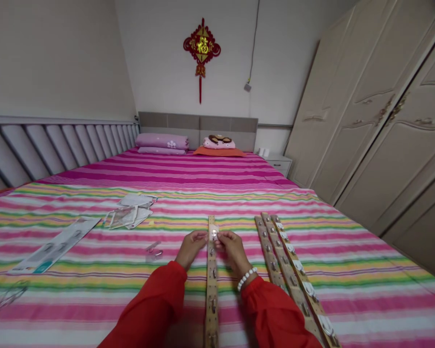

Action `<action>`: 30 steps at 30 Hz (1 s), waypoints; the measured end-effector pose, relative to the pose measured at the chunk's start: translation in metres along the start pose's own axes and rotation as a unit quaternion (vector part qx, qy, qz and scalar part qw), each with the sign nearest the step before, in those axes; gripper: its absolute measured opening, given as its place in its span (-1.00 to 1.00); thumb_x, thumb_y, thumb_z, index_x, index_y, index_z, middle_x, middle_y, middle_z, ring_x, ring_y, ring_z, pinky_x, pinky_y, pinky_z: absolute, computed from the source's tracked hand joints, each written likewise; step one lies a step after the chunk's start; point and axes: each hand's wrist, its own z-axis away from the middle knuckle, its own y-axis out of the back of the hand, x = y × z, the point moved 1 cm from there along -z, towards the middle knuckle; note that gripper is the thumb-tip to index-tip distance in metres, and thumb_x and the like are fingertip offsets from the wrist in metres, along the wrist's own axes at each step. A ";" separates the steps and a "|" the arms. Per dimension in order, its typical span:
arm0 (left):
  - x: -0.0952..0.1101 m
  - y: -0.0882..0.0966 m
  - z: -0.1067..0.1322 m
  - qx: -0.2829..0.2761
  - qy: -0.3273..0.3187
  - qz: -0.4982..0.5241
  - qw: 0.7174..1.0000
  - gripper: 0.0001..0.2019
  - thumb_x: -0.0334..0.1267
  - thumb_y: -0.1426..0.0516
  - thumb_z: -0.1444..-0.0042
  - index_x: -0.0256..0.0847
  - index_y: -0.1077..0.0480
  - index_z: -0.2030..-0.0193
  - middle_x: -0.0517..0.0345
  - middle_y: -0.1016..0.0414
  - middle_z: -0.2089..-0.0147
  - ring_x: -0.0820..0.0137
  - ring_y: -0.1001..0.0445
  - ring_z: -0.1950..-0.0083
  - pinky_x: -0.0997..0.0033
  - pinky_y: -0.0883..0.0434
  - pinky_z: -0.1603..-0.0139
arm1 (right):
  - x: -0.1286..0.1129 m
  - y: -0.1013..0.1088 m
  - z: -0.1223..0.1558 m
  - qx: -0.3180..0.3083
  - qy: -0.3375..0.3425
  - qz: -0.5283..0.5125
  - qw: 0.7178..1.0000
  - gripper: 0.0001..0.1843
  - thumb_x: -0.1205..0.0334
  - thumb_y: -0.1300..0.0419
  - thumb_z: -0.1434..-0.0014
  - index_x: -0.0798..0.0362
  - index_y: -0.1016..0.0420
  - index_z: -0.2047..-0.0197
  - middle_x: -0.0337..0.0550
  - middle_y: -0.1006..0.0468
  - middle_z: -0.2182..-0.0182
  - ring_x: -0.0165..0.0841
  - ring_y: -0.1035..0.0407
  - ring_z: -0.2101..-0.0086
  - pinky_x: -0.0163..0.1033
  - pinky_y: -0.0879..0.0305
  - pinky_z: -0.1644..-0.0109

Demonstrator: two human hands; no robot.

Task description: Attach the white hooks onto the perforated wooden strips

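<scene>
A long wooden strip (212, 290) with metal hooks along it lies lengthwise on the striped bed in front of me. My left hand (190, 247) and my right hand (233, 248) meet at its far end. Both pinch a small white adhesive hook (213, 234) pressed against the strip. A white bead bracelet sits on my right wrist. Both sleeves are red.
Two more wooden strips (286, 270) with white hooks lie to the right. Opened plastic packets (130, 215), a long card package (58, 244) and clear wrappers (152, 251) lie to the left. Pillows sit at the headboard, a wardrobe (384, 121) stands on the right.
</scene>
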 end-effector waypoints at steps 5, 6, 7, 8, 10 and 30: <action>-0.014 -0.006 -0.016 -0.001 0.016 0.021 1.000 -0.59 -0.21 -0.38 0.43 -0.31 -0.47 0.35 0.13 -0.55 0.45 0.40 -0.49 0.39 0.37 -0.41 0.25 | 0.014 0.001 -0.012 0.016 -0.014 -0.008 1.000 -0.76 0.20 -0.40 0.30 0.10 -0.45 0.56 -0.28 -0.47 0.69 -0.46 -0.33 0.64 -0.33 -0.32 0.52; -0.016 -0.007 -0.019 0.000 0.017 0.018 1.000 -0.59 -0.20 -0.37 0.42 -0.31 -0.47 0.35 0.13 -0.54 0.46 0.40 -0.49 0.39 0.36 -0.41 0.25 | 0.017 0.001 -0.014 0.019 -0.015 -0.007 1.000 -0.76 0.21 -0.40 0.30 0.10 -0.45 0.56 -0.29 -0.46 0.70 -0.46 -0.32 0.65 -0.34 -0.31 0.53; -0.017 -0.008 -0.021 0.001 0.018 0.013 1.000 -0.60 -0.20 -0.37 0.41 -0.31 -0.47 0.36 0.13 -0.54 0.46 0.40 -0.49 0.40 0.36 -0.42 0.26 | 0.019 0.002 -0.017 0.022 -0.015 -0.006 1.000 -0.77 0.21 -0.39 0.30 0.11 -0.45 0.56 -0.30 -0.45 0.71 -0.47 -0.31 0.66 -0.35 -0.29 0.55; -0.019 -0.008 -0.024 0.002 0.017 0.006 1.000 -0.61 -0.19 -0.36 0.40 -0.31 -0.46 0.37 0.13 -0.53 0.48 0.39 -0.49 0.41 0.35 -0.42 0.27 | 0.021 0.002 -0.019 0.024 -0.014 -0.004 1.000 -0.78 0.22 -0.39 0.30 0.11 -0.45 0.57 -0.30 -0.44 0.72 -0.48 -0.29 0.67 -0.36 -0.26 0.57; -0.022 -0.008 -0.028 0.004 0.016 -0.006 1.000 -0.65 -0.20 -0.35 0.39 -0.31 -0.45 0.40 0.15 -0.51 0.52 0.39 -0.48 0.43 0.35 -0.41 0.30 | 0.024 0.003 -0.023 0.029 -0.012 -0.001 1.000 -0.79 0.23 -0.37 0.30 0.12 -0.46 0.57 -0.30 -0.43 0.73 -0.50 -0.26 0.69 -0.37 -0.22 0.60; -0.045 -0.009 -0.039 0.034 0.007 -0.060 0.998 -0.80 -0.25 -0.26 0.29 -0.26 -0.42 0.45 0.18 -0.50 0.53 0.34 -0.50 0.42 0.34 -0.42 0.31 | 0.038 0.003 -0.032 0.066 -0.007 0.023 0.998 -0.86 0.28 -0.30 0.31 0.11 -0.42 0.61 -0.36 -0.37 0.78 -0.52 -0.19 0.71 -0.40 -0.10 0.64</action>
